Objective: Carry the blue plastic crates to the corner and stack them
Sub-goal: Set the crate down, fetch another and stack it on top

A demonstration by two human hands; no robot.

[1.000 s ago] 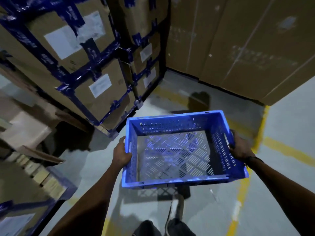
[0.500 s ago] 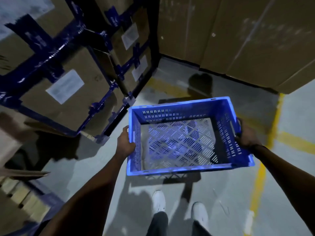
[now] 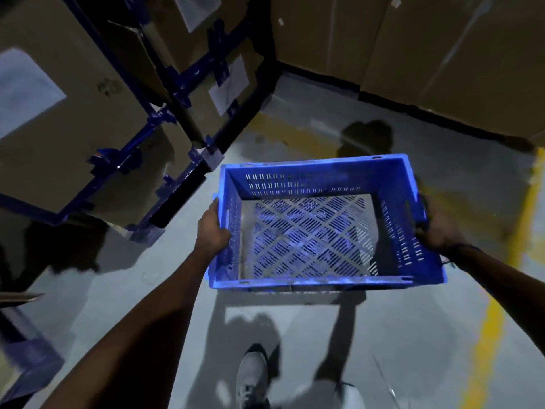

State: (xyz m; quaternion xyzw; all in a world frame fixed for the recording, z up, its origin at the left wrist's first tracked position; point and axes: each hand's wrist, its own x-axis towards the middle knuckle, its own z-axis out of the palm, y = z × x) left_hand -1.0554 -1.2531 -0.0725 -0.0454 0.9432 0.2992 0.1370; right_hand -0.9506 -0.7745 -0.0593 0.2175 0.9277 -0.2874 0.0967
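Nearest us a shoe (image 3: 252, 376) steps on the grey floor (image 3: 413, 335). Above it we hold the empty crate (image 3: 321, 280) in the air, left hand (image 3: 211, 230) and right hand (image 3: 439, 228) each clamped on a side wall. Beyond stand boxes (image 3: 73, 119) by the corner.

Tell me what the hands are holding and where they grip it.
Both hands hold one empty blue crate off the floor: the left hand on its left side wall, the right hand on its right side wall.
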